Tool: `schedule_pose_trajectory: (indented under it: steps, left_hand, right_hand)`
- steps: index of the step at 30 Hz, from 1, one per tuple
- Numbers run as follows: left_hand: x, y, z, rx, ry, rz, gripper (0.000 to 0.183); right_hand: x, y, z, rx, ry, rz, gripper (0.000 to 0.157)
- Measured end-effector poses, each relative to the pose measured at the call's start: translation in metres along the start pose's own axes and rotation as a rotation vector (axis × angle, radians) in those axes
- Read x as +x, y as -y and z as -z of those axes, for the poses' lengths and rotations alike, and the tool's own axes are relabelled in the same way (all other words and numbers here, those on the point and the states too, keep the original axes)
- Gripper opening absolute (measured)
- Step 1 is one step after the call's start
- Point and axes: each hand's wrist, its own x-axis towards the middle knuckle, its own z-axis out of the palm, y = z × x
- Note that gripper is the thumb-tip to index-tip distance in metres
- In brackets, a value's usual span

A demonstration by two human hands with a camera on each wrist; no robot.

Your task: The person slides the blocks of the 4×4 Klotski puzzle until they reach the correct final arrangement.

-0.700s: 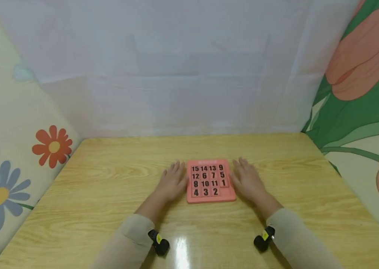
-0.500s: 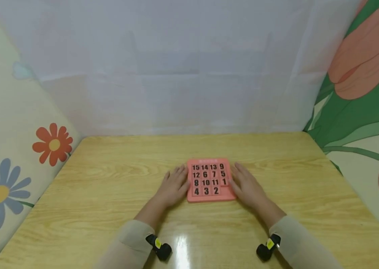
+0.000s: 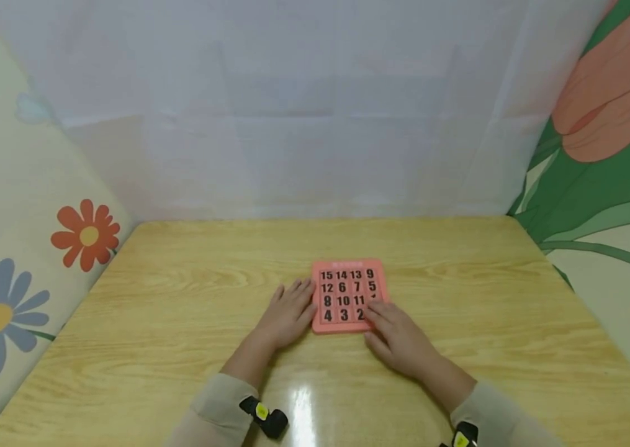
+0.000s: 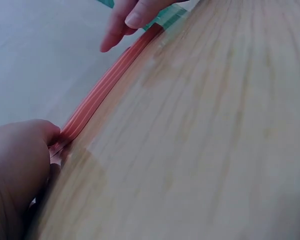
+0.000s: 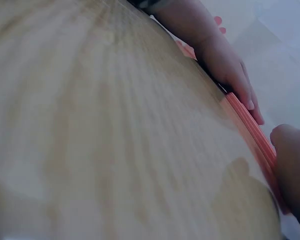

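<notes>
A pink sliding number puzzle (image 3: pixel 344 295) with black-numbered tiles lies flat on the table in the head view. My left hand (image 3: pixel 287 315) rests palm down along its left edge, fingers extended, thumb at the near left side. In the left wrist view, the thumb of this hand (image 4: pixel 20 160) meets the corner of the puzzle's ridged side (image 4: pixel 102 90). Over the near right corner reaches my right hand (image 3: pixel 404 341), its fingertips above the tiles beside the 2. Those fingers cover the lower right cell and part of the 1 tile. The right wrist view shows the right hand (image 5: pixel 295 165) close against the puzzle's side (image 5: pixel 252 130).
The wood-grain table (image 3: pixel 192 267) runs back to a white cloth backdrop (image 3: pixel 315 124). Flower-printed panels (image 3: pixel 7 186) stand at the left, with tulip-printed ones (image 3: pixel 616 186) at the right. A black wrist camera (image 3: pixel 264 417) sits on the left sleeve.
My right hand has moved from beside the puzzle's right edge toward me and leftward, onto its near right corner. The left hand stays at the left edge.
</notes>
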Motion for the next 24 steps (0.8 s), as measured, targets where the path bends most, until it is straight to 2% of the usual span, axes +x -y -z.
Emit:
schedule_pose_trajectory:
  steps: [7, 14, 24]
  left_hand:
    - [0.001, -0.001, -0.001, 0.040, -0.005, 0.000, 0.056]
    - [0.002, 0.000, -0.001, 0.035, -0.009, -0.006, 0.056]
    - [0.001, -0.001, -0.001, 0.033, -0.009, -0.007, 0.056]
  right_hand:
    - [-0.004, 0.006, -0.005, -0.024, 0.014, 0.049, 0.053]
    - [-0.003, 0.008, -0.008, -0.043, 0.013, 0.081, 0.053]
    - [0.000, 0.013, -0.007, -0.033, 0.071, 0.055, 0.053]
